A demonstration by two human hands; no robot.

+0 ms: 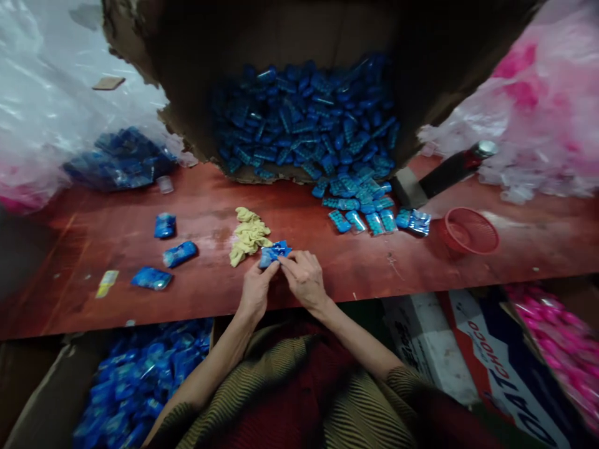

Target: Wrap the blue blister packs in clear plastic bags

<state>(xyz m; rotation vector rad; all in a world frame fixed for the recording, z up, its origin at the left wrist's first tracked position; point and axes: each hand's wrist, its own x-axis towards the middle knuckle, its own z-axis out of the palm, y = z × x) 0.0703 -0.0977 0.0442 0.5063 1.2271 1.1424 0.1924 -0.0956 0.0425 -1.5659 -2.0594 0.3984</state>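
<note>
Between my fingertips, just above the front part of the red table, is a small blue plastic packet (275,252). My left hand (257,284) pinches its lower left side with the thumb and fingers. My right hand (303,274) grips its right edge, the thumb close to the left thumb. What lies inside the packet cannot be made out. A crumpled yellow cloth (249,234) rests right behind my left hand. Off to the left lie a blue packet (180,254) and two others like it, apart from my hands.
A torn cardboard box (178,75) full of small blue containers (299,118) opens toward me; several spill onto the table (374,268). A red basket (470,231) and a dark-handled tool (449,171) stand right. Below the table's left edge sits a heap of blue packets (145,380).
</note>
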